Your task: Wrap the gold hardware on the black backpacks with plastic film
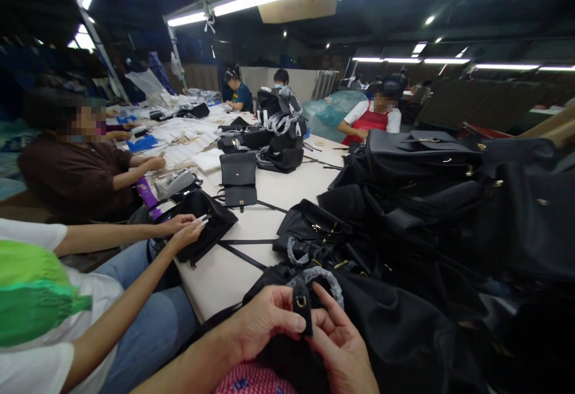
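Nearest the camera, the left hand [265, 322] and right hand [339, 343] meet over a black bag [395, 334] resting at the table [233, 274] edge. Both pinch a small black strap tab [302, 309] with a gold ring on it: the left thumb presses its side, the right fingers curl in against it from the other side (the tab stands upright between them). Just above it lies a handle wrapped in grey foam [321, 275].

To the far left, a neighbouring person's hands [186, 229] rest on another black bag [204, 223], fingers stretched out flat. A loose black strap [247, 242] lies across the white table beside it. Farther back stands a small black purse [238, 178]. At right, a heap of black bags [449, 202] fills the table.
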`<state>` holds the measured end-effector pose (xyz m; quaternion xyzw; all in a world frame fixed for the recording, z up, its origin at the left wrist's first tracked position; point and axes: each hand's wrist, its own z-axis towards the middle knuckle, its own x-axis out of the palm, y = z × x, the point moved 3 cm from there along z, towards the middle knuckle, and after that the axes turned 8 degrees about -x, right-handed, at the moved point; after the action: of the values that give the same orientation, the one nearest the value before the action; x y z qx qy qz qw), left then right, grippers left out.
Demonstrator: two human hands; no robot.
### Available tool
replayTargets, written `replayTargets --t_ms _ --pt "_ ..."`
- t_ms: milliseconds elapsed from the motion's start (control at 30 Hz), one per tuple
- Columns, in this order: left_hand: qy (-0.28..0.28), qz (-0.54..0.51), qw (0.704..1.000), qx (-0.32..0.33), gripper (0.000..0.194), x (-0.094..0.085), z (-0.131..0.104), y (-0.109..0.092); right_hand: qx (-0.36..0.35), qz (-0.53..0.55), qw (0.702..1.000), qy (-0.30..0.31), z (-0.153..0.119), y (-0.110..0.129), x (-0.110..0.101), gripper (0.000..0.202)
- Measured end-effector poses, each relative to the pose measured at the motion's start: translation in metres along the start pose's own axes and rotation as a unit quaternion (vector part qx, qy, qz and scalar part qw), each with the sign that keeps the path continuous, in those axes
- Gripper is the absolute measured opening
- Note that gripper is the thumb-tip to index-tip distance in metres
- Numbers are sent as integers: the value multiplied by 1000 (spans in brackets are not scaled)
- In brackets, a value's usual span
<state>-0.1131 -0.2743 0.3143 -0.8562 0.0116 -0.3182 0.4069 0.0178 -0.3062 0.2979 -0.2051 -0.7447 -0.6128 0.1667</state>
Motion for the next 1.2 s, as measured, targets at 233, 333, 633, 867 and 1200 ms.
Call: replayTargets --t_ms 233,333,633,867,1200 --pt "-23 -79 996 21 25 -3 -4 9 -36 10 999 -33 -4 -4 7 58" --pt "-20 -75 996 47 24 -1 -8 8 -29 10 999 -23 -5 -7 6 59" --pt "-88 3 990 114 20 3 -6 11 -16 41 999 -12 -5 -15 1 40" --pt "-271 345 859 263 15 -3 -12 11 -77 -104 990 -57 -3 -12 7 39" --pt "-130 93 982 99 19 -14 -4 13 -36 -70 996 -35 -2 -18 -1 44"
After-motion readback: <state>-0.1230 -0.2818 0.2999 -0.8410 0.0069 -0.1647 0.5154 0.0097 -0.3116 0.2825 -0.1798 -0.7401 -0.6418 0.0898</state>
